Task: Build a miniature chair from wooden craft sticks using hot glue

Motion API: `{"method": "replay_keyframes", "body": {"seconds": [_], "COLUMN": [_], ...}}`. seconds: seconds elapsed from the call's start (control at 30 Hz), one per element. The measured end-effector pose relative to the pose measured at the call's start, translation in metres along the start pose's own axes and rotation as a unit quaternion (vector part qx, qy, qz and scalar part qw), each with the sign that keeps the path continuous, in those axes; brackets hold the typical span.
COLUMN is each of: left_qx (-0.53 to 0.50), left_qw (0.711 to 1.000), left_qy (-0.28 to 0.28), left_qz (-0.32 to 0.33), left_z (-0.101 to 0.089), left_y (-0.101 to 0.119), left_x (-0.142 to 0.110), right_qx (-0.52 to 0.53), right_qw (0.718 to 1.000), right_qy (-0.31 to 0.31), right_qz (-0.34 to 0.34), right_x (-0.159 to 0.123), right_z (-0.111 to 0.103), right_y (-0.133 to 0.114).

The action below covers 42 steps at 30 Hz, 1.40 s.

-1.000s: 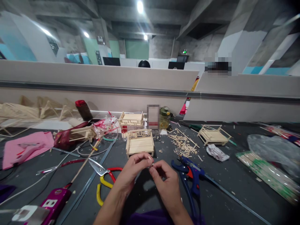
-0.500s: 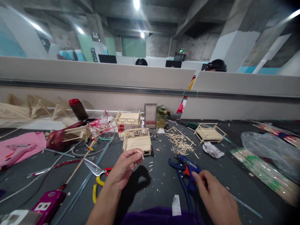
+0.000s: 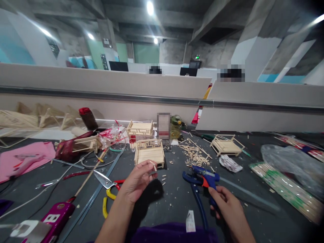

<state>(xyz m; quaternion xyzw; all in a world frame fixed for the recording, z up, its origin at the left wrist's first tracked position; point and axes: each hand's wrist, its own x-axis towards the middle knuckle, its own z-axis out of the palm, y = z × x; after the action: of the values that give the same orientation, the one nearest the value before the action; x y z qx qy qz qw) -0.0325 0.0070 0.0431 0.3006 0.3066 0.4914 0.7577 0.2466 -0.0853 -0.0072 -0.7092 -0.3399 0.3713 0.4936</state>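
Note:
Between the thumb and fingertips of my left hand [image 3: 136, 182] is a short wooden stick [image 3: 154, 166]. It is held just in front of a small wooden stick model [image 3: 149, 153] with a slatted floor and railings. My right hand [image 3: 227, 206] is wrapped around the handle of a blue glue gun [image 3: 209, 175] with an orange trigger. A long translucent glue stick [image 3: 249, 193] juts from its back, and its nozzle points left. Beside and partly under the gun lies a blue-handled cutter [image 3: 198, 199]. Several cut stick pieces [image 3: 164, 179] lie between my hands.
Red-and-yellow-handled scissors [image 3: 106, 184] and a purple power strip [image 3: 57, 216] are on the left. A pile of cut sticks [image 3: 194, 155], another stick model [image 3: 227, 145] and crumpled paper [image 3: 230, 163] lie beyond the glue gun. Packaged sticks [image 3: 286, 189] are at right.
My right hand has closed around the glue gun's handle and lifted it slightly, tilting its glue stick up off the table. My left hand still pinches the short stick, barely moved.

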Motion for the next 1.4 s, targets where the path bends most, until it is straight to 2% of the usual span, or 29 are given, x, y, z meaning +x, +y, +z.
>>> {"method": "replay_keyframes", "body": {"seconds": [0.1, 0.2, 0.33, 0.47, 0.67, 1.4], "left_qx": [-0.011, -0.012, -0.012, -0.015, -0.03, -0.026], "left_qw": [1.0, 1.0, 1.0, 1.0, 0.999, 0.999], "left_qy": [-0.008, -0.002, -0.002, 0.004, 0.017, 0.021], "left_qz": [-0.007, -0.011, -0.008, 0.002, -0.001, -0.003], "left_z": [0.0, -0.001, -0.001, -0.002, -0.004, -0.005], "left_y": [0.001, 0.001, 0.002, 0.002, -0.001, -0.001], "left_x": [-0.001, -0.001, -0.001, -0.001, 0.0, 0.0], "right_qx": [0.089, 0.149, 0.153, 0.151, 0.141, 0.122], "right_qw": [0.994, 0.979, 0.973, 0.969, 0.975, 0.976], "right_qy": [-0.045, -0.115, -0.144, -0.152, -0.106, -0.1], "right_qz": [-0.05, -0.081, -0.093, -0.121, -0.133, -0.152], "right_x": [-0.013, -0.026, -0.039, -0.05, -0.062, -0.062], "right_z": [0.005, 0.022, 0.05, 0.068, 0.078, 0.081], "right_y": [-0.025, -0.054, -0.072, -0.067, -0.062, -0.052]}}
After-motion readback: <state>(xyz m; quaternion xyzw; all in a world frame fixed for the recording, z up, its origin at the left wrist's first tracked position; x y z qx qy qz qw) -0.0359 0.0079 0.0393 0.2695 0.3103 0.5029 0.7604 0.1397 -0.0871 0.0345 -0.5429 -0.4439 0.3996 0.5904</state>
